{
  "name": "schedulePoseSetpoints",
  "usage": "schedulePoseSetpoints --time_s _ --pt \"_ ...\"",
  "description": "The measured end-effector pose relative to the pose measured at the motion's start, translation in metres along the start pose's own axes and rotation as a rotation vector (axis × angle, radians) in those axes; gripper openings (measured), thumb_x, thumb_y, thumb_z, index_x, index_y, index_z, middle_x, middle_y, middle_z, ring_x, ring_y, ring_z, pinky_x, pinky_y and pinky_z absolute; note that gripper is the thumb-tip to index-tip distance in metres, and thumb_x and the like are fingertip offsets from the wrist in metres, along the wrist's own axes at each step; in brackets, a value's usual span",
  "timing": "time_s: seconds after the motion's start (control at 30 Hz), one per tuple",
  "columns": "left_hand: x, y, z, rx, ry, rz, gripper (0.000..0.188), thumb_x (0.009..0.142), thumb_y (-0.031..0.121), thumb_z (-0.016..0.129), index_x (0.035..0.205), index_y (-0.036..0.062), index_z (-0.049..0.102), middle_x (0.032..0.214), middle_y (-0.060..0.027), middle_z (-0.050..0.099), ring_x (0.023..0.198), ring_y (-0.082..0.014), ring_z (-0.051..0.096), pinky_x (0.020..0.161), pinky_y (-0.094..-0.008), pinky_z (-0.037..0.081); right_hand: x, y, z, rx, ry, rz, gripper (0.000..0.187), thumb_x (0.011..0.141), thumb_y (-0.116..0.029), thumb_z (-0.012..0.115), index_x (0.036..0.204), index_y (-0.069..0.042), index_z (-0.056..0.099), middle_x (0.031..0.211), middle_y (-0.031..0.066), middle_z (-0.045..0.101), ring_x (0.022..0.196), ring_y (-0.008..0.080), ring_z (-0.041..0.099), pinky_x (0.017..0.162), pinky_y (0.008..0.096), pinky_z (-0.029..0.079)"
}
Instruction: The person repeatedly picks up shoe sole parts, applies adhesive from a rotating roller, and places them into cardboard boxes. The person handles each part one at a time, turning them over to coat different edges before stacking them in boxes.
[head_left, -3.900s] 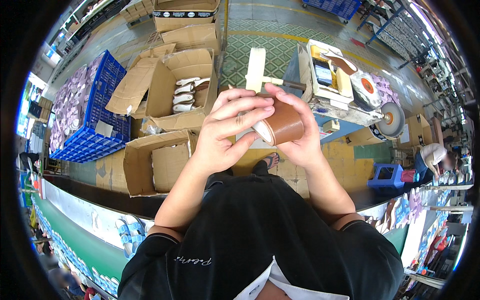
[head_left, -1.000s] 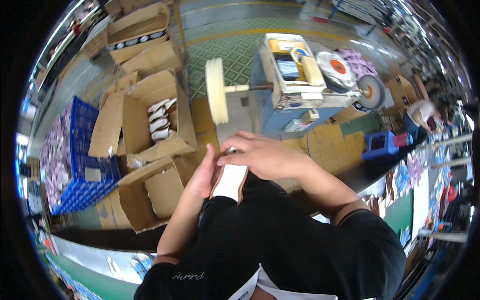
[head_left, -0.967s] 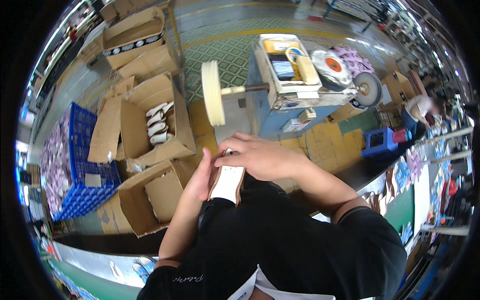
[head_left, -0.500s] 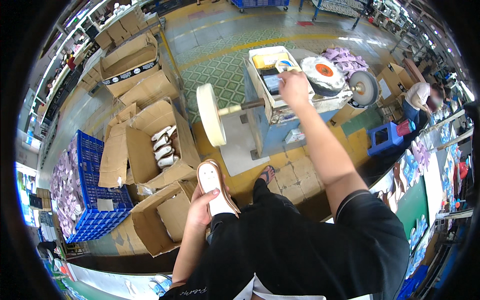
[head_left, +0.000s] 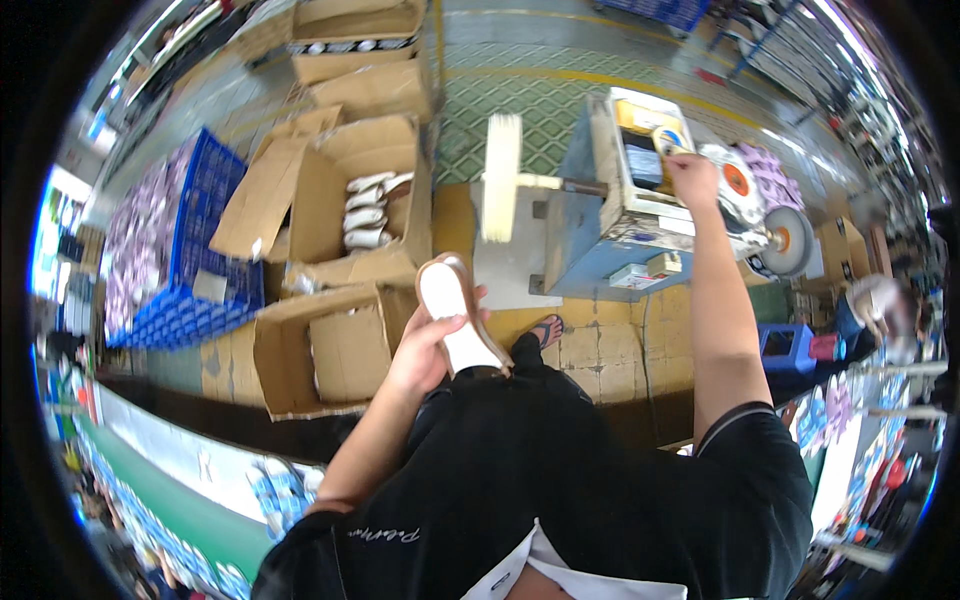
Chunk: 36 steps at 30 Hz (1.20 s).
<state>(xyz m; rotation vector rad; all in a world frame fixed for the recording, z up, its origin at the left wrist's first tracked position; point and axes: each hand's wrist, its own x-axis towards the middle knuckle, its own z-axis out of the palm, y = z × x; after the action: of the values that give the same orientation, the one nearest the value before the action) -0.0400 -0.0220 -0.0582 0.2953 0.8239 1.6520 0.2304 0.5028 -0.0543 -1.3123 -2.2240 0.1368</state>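
The left hand grips a shoe sole, white face up, fingers wrapped beneath it, just short of the buffing wheel; the right hand rests atop the blue machine behind that wheel, fingers curled, seemingly on a control; better to steady the sole firmly and meet the wheel lightly, edge first.

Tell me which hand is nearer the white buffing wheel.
Left. The left hand, holding a shoe sole, sits just below the buffing wheel; the right hand is atop the machine, farther right.

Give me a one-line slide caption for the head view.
Left hand holds a shoe sole; right hand reaches onto the buffing machine.
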Motion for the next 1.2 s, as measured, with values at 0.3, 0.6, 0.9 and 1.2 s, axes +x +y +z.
schedulePoseSetpoints --time_s 0.3,0.6,0.9,1.2 --pt "0.000 -0.004 0.011 0.060 0.027 0.046 0.073 0.099 0.002 0.076 0.166 0.0013 0.046 0.158 -0.0212 0.064 0.132 -0.0330 0.072 0.114 -0.0505 0.060 -0.019 -0.019 -0.013 -0.404 -0.102 -0.181 0.022 0.090 -0.020 0.084 0.110 -0.026 0.090 0.131 0.0050 0.070 0.133 0.0346 0.061 0.105 0.0549 0.057" --pt "-0.011 -0.005 0.002 0.104 0.086 0.043 0.071 0.100 0.003 0.075 0.165 0.0002 0.046 0.155 -0.0209 0.066 0.131 -0.0343 0.071 0.110 -0.0490 0.062 -0.003 -0.010 -0.006 -0.071 -0.075 0.052 0.018 0.099 -0.025 0.081 0.112 -0.017 0.091 0.120 0.0131 0.084 0.112 0.0368 0.077 0.102 0.0469 0.061" --pt "-0.008 -0.012 0.009 0.075 0.067 0.010 0.069 0.099 0.001 0.075 0.163 0.0029 0.049 0.153 -0.0191 0.068 0.130 -0.0336 0.072 0.110 -0.0483 0.062 -0.007 -0.001 -0.020 0.298 0.008 0.215 0.024 0.097 -0.017 0.085 0.120 -0.009 0.089 0.111 0.0131 0.087 0.093 0.0226 0.080 0.087 0.0370 0.062" --pt "-0.007 -0.015 0.005 0.098 0.069 0.031 0.068 0.100 0.001 0.075 0.163 0.0021 0.049 0.152 -0.0181 0.069 0.128 -0.0314 0.073 0.108 -0.0471 0.063 0.008 0.000 -0.052 1.052 -0.086 0.578 0.024 0.100 -0.008 0.084 0.124 -0.008 0.084 0.100 -0.0024 0.080 0.079 0.0073 0.066 0.069 0.0255 0.052"
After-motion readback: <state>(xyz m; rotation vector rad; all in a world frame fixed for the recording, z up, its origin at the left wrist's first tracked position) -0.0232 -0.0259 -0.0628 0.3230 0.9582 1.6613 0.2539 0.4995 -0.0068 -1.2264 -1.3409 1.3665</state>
